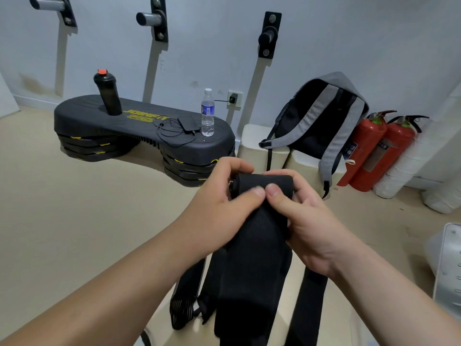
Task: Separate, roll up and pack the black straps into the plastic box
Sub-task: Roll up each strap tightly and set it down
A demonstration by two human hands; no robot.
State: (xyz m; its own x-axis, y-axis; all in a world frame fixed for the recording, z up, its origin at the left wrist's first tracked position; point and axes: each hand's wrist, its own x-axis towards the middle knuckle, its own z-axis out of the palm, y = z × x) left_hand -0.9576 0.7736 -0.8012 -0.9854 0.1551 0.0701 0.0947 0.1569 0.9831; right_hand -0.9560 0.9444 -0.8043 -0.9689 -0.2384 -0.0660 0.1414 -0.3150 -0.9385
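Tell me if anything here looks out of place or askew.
The two red fire extinguishers lean tilted at right instead of standing upright. A thin cable sprawls in loose loops over the black step platform. Left hand and right hand grip the black strap; nothing looks spilled.

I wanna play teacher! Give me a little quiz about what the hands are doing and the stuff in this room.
1. True or false: the left hand and the right hand both hold the black strap.
2. How many red fire extinguishers stand by the wall?
3. What does the clear water bottle stand on? A) the black step bench B) a shelf C) a chair

Key: 1 true; 2 two; 3 A.
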